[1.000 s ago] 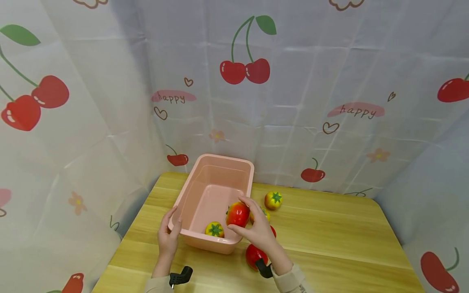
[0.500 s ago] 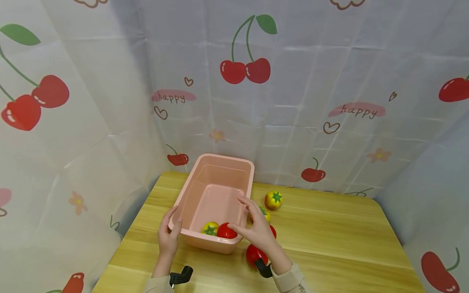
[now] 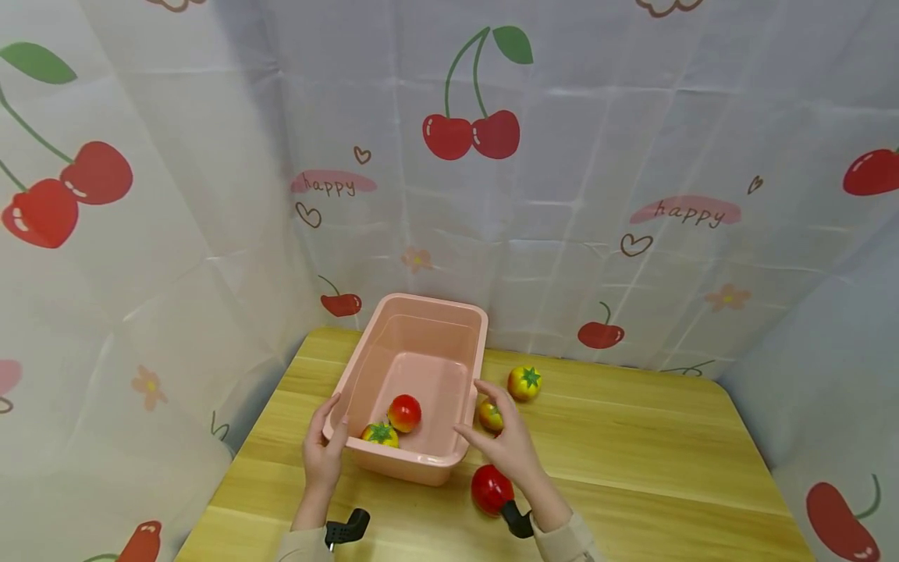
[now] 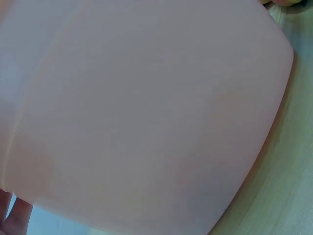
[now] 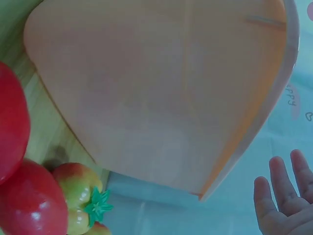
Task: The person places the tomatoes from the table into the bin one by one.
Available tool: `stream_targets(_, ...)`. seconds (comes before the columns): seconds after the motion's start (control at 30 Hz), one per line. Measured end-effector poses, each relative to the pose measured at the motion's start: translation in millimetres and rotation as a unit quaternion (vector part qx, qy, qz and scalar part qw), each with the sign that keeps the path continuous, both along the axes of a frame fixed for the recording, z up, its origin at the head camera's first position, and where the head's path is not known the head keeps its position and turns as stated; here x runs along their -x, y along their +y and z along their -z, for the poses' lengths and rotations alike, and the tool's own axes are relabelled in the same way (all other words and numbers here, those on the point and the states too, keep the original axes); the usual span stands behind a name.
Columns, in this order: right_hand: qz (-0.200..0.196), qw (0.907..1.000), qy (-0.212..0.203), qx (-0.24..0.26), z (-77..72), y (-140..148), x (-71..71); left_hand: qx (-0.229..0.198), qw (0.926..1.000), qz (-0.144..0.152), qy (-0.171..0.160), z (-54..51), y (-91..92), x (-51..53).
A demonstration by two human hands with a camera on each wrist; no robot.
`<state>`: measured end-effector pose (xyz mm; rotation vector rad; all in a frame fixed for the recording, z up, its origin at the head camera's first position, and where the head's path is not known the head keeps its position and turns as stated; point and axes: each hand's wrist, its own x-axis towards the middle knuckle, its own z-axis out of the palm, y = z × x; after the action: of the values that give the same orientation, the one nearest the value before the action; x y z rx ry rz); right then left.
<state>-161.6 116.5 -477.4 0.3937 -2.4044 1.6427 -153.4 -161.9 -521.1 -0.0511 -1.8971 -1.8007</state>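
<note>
My left hand (image 3: 325, 460) grips the near-left corner of the pink bin (image 3: 393, 466); in the left wrist view the bin's wall (image 4: 146, 117) fills the picture, with fingertips (image 4: 19, 215) at its lower-left edge. Inside the bin, a red fruit (image 3: 404, 413) lies behind and right of a yellow fruit with a green leafy top (image 3: 380, 435). Above the bin's right rim, my right hand (image 3: 511, 445) holds nothing, its thumb and fingers spread apart. The right wrist view shows the same hand (image 5: 288, 205) with extended fingers, apart from the bin wall (image 5: 132, 98).
Right of the bin, two yellow fruits (image 3: 524, 383) (image 3: 491, 415) lie on the wooden table (image 3: 646, 453). A larger red fruit (image 3: 492, 489) sits nearer, beside the right wrist's black mount (image 3: 518, 521). A cherry-print curtain (image 3: 562, 156) stands behind.
The red fruit has left my right hand, dropped into the bin and rolled left. The yellow fruit in the bin has shifted left too. My right hand has moved slightly right; my left stays put.
</note>
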Motion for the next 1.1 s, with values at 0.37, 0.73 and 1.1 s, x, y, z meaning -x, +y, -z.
stream_targets(0.37, 0.029, 0.9994, -0.016, 0.001, 15.8, 20, -1.6, 0.000, 1.0000, -0.003, 0.000, -0.8, 0.3, 0.5)
stream_targets(0.73, 0.048, 0.9984, -0.028, -0.011, 31.6, 37, -6.3, -0.002, 0.9998, -0.006, 0.021, -0.9, 1.4, 1.2)
stream_targets(1.1, 0.077, 0.9957, -0.029, -0.043, 52.6, 53, -10.7, -0.009, 0.9999, -0.001, 0.006, -1.8, 1.4, 0.4)
